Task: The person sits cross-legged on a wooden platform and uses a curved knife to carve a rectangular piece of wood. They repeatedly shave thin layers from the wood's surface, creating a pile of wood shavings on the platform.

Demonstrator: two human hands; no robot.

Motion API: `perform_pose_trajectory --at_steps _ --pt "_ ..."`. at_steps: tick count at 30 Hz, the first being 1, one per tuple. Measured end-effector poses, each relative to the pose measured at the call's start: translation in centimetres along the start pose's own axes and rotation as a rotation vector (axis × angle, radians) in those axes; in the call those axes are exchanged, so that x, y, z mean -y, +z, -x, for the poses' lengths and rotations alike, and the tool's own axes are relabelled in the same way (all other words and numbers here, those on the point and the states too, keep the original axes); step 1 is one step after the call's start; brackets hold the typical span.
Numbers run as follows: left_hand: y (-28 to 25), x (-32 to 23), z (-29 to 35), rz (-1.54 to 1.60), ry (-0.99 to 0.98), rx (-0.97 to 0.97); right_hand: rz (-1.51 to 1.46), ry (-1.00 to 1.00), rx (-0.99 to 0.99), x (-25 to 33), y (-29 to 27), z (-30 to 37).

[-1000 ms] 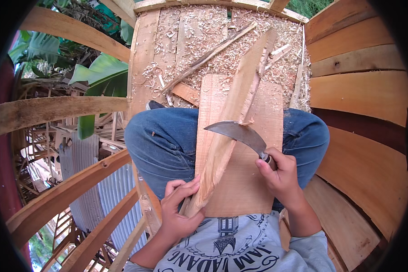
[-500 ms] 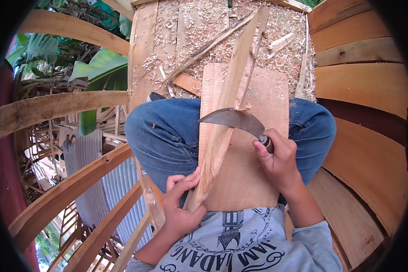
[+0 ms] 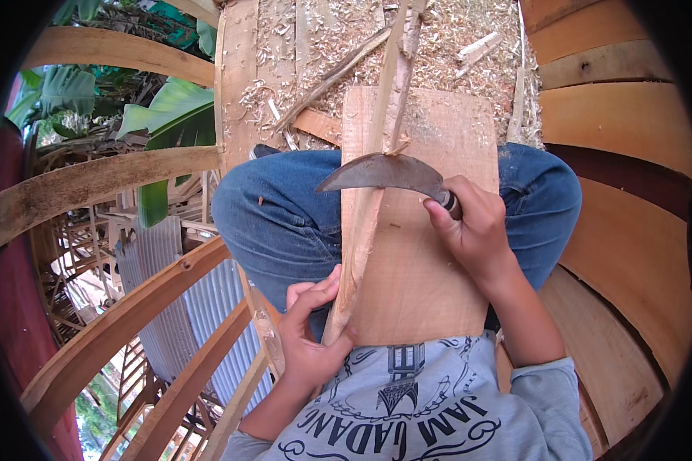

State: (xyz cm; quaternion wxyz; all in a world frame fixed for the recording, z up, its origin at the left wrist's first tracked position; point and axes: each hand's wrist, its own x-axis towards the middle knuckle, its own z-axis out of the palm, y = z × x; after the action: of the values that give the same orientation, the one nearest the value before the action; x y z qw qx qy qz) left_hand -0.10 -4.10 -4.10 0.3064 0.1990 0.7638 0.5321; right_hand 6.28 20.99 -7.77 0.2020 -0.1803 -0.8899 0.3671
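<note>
A long, rough piece of wood [image 3: 359, 230] runs away from my body, its near end gripped by my left hand [image 3: 316, 326]. It lies over a wide flat board [image 3: 430, 269] that rests across my lap. My right hand [image 3: 473, 221] is closed round the dark handle of a sickle [image 3: 384, 172], whose curved blade crosses the piece of wood with its tip toward the left. A small curl of wood stands at the blade's far edge. The far end of the wood passes out of the picture at the top.
Wood shavings [image 3: 469, 84] cover the plank floor ahead. A thin strip of wood [image 3: 331, 77] and a pale offcut [image 3: 479, 48] lie among them. Wooden rails [image 3: 131, 173] stand on my left, with corrugated sheets beyond; a plank wall [image 3: 615, 115] rises on my right.
The piece of wood has rolled slightly, so more of its rough side shows. The sickle's blade has turned flatter, its tip shifting left. The whole view has shifted slightly.
</note>
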Motion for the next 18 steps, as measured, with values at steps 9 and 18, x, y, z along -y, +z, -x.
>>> perform_pose_trajectory --at_steps 9,18 --pt "-0.7 0.2 -0.1 0.059 -0.031 0.011 -0.055 0.182 0.188 1.6 -1.9 -0.7" --pt "-0.4 0.7 -0.3 -0.016 0.077 0.019 -1.116 0.847 0.925 2.4 -6.7 -0.9"
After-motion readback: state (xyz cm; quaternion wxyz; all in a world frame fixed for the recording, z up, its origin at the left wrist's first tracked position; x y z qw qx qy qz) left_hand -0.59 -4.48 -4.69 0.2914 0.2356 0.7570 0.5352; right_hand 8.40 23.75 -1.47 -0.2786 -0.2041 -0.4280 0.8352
